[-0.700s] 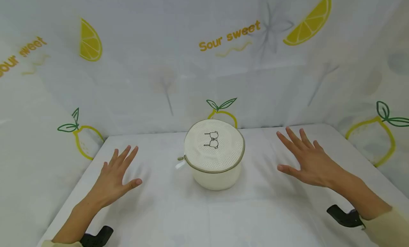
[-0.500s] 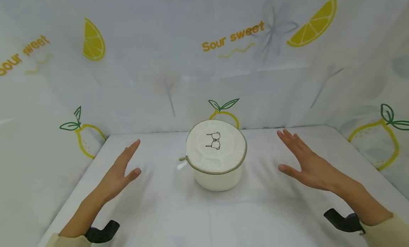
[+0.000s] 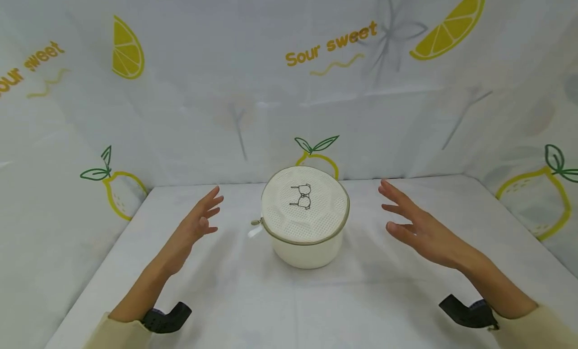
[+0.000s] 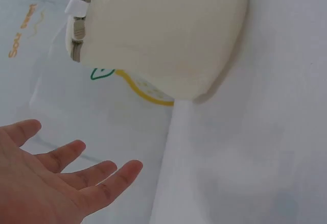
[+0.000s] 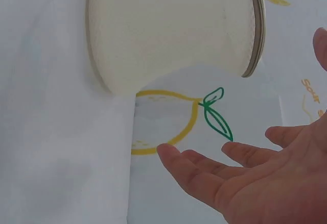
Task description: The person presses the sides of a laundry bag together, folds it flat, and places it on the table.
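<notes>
A round cream mesh laundry bag (image 3: 305, 206) stands on the white-covered table, with a small black line drawing on its lid. An olive zipper runs round the lid's edge. Its zipper pull (image 3: 256, 222) and a white tag stick out at the left side. My left hand (image 3: 193, 232) hovers left of the bag, fingers spread and slightly bent, touching nothing. To the right of the bag hovers my right hand (image 3: 424, 234), also apart from it, with loosely bent fingers. Both wrist views show the bag's side wall beyond relaxed, empty fingers.
White cloth with lemon prints (image 3: 203, 113) hangs behind the table and down both sides. The tabletop (image 3: 289, 309) is covered in white and ends at the back close behind the bag. Black wrist mounts (image 3: 168, 319) sit under both forearms.
Both hands have moved inward toward the bag, the left one farther, and turned so their palms face each other more. Their fingers are more bent. The bag stays in place.
</notes>
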### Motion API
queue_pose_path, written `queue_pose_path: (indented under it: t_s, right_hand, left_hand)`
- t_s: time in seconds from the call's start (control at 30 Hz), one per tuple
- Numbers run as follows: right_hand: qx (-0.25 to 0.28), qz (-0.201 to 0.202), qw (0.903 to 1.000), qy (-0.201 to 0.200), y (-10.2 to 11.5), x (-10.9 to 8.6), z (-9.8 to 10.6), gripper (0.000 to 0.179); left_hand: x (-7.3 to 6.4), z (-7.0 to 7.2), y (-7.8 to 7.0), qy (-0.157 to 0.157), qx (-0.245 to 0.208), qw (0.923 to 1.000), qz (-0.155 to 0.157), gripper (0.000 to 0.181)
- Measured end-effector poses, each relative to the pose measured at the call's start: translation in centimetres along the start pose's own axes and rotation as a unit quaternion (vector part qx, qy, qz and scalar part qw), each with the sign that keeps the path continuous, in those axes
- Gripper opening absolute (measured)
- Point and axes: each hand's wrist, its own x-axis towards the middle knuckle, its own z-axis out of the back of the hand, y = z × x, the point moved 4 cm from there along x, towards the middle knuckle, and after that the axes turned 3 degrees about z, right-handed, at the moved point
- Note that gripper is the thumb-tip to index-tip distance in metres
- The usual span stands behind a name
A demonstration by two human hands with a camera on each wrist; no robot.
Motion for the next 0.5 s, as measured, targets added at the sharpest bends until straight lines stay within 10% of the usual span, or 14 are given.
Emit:
queue_pose_path:
  t_s: [0.27,0.5]
  right_hand:
    - [0.188,0.009,0.9813,0.039,-0.2,0.7,-1.3,0.065]
    - [0.228,0.01,0.9724,0.046,-0.1,1.5,-1.9,0.059]
  left_hand:
    - [0.5,-2.3,0.2,0.032,-0.088,0.9954,0.019,0.052]
    - [1.6,-3.1,-0.1,0.022,-0.121,0.9914,0.044,0.052]
